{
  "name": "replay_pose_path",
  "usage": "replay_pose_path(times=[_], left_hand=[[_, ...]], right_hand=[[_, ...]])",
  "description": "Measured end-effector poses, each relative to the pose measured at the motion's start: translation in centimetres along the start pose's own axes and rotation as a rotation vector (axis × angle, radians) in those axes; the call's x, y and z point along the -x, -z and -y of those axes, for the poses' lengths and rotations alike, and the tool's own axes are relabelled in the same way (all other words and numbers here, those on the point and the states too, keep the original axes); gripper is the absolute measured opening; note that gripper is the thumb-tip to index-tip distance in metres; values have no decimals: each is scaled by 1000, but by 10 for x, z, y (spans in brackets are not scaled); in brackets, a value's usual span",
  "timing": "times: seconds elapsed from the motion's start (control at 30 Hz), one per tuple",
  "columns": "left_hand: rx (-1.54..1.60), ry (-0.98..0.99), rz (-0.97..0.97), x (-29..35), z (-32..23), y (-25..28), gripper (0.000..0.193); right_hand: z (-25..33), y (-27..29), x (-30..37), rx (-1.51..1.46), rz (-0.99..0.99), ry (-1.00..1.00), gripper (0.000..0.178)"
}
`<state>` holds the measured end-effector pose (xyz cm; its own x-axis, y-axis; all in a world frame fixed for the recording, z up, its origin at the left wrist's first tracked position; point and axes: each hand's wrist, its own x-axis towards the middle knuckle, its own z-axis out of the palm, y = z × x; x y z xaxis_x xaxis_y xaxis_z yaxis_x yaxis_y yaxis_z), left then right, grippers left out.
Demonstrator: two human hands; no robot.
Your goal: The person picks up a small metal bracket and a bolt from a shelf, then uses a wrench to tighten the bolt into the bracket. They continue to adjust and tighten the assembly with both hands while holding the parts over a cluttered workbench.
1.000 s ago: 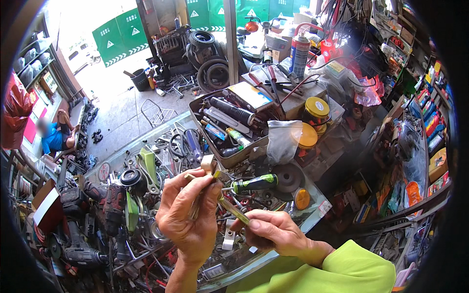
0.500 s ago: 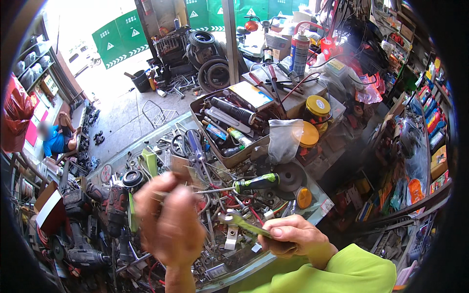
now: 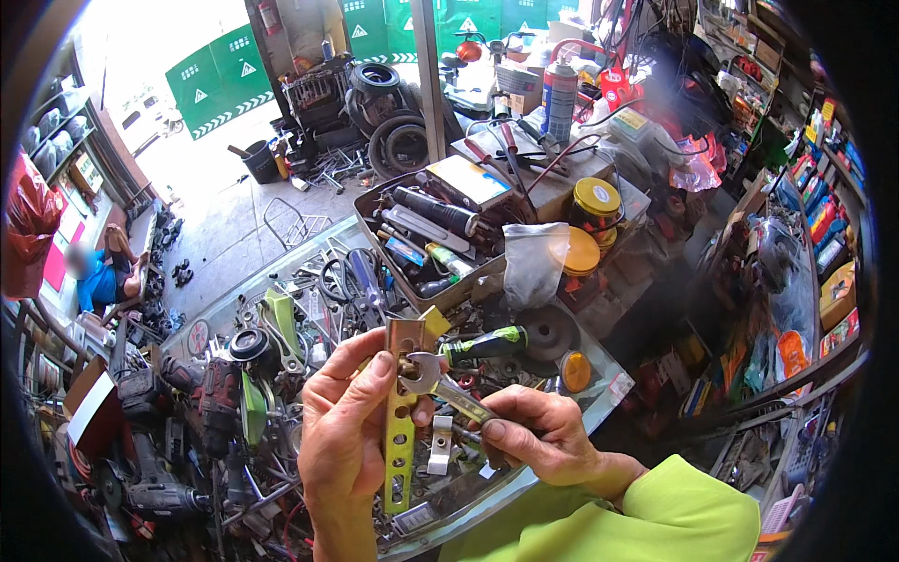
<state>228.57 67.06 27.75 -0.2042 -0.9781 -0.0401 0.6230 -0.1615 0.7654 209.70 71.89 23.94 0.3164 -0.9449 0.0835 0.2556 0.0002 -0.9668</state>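
Note:
My left hand [image 3: 337,431] grips a perforated metal strip bracket [image 3: 397,427], held upright with its row of holes toward me. The thumb presses beside a nut or bolt head near the strip's upper part. My right hand [image 3: 543,433] is closed around an open-end wrench [image 3: 459,397]. The wrench's jaw sits at that nut; whether it fully seats on it I cannot tell. Just beyond the bracket lies a screwdriver [image 3: 487,346] with a green and black handle. Below the wrench, a small silver bracket [image 3: 439,450] rests on the cluttered glass-topped counter [image 3: 599,393].
A tool-filled tray [image 3: 445,298] stands beyond my hands, next to yellow-lidded jars [image 3: 596,199] and a spray can [image 3: 559,98]. Cordless drills [image 3: 221,398] crowd the left. A seated person in blue [image 3: 98,281] is far left; tyres [image 3: 405,145] stand behind.
My left hand, blurred before, now holds the strip bracket steady in front of me. The wrench in my right hand has moved up to the nut on it. The whole view has shifted slightly.

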Motion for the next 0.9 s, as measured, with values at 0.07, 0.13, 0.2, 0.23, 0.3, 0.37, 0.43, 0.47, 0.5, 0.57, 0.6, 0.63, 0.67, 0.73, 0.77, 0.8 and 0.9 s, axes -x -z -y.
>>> replay_pose_path(times=[0.07, 0.13, 0.2, 0.23, 0.3, 0.37, 0.43, 0.47, 0.5, 0.57, 0.6, 0.63, 0.67, 0.73, 0.77, 0.8, 0.9], left_hand=[[8, 5, -4, 0, 0, 0, 29], [15, 12, 0, 0, 1, 0, 28], [4, 12, -44, 0, 4, -2, 26], [-4, 11, -67, 0, 4, -3, 25], [-18, 2, -42, -1, 4, 0, 24], [-48, -15, -30, -1, 5, 3, 23], [-46, -11, -36, -1, 5, 1, 22], [-45, -7, -40, -2, 6, 0, 21], [-33, -3, -45, -3, 8, 0, 20], [-13, 5, -64, -4, 12, 1, 19], [-19, 6, -72, -4, 12, 1, 18], [-25, 7, -79, -4, 12, 1, 18], [-32, 9, -86, -3, 12, 2, 18], [-62, 20, -56, -4, 10, 5, 20], [-73, 22, -50, -3, 10, 6, 21], [-83, 25, -44, -3, 9, 6, 22], [-87, 48, -21, -3, 7, 3, 24]], right_hand=[[-3, -2, 1, -46, 27, -54, 26], [-7, -3, 4, -134, 78, -161, 25], [-15, -8, 3, -216, 115, -178, 24], [-17, -9, 2, -263, 136, -178, 24], [-17, -8, 1, -301, 167, -197, 23], [-15, -6, 0, -279, 196, -235, 23], [-18, -7, 0, -253, 215, -193, 23], [-21, -9, 0, -240, 225, -173, 23], [-26, -11, 0, -162, 214, -108, 23], [-30, -16, 0, -158, 224, -88, 24], [-31, -17, 0, -156, 229, -77, 24], [-31, -16, 1, -84, 211, -45, 25], [-28, -14, 3, -151, 233, -99, 24], [-15, -6, 3, -284, 276, -209, 24], [-12, -1, 2, -227, 307, -203, 24], [-11, 2, 2, -219, 311, -216, 24], [-11, 9, 1, -127, 342, -201, 24]])
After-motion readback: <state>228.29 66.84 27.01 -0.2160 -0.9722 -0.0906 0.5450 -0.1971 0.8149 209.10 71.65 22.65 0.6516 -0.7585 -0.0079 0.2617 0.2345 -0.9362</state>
